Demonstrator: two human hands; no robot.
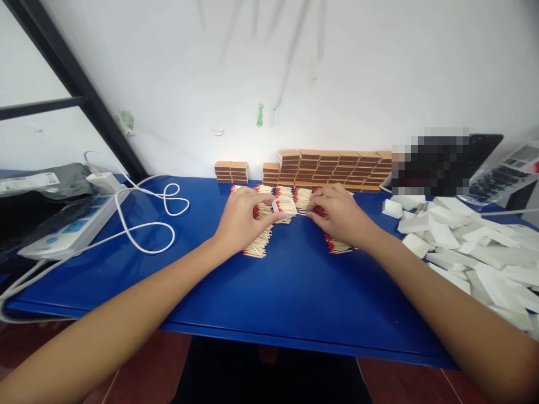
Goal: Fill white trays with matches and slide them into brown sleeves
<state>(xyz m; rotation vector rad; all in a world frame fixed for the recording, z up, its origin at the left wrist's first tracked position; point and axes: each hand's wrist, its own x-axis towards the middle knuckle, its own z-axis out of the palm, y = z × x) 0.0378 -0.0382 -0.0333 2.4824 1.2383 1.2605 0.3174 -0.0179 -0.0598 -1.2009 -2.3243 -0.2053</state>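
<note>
The left hand (242, 219) pinches a small white tray (275, 206) holding red-tipped matches (288, 207), among rows of loose matches (257, 246) on the blue worktop (290, 303). The right hand (339, 216) is just right of the tray, its fingertips at more matches (whether they grip any, I cannot tell). Brown matchboxes (332, 168) stand stacked behind; white box pieces (484, 247) lie heaped at right.

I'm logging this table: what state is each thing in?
Left hand: gripping the small white tray
Small white tray: open, matches inside
Right hand: fingers bent by loose matches; grip unclear
Loose matches: piled on the table
Brown matchboxes: stacked by the wall
Other white trays: heaped in a jumble
Power strip: white adapter on it
White cable: loosely looped
Dark bag: crumpled
Black device: tilted
</note>
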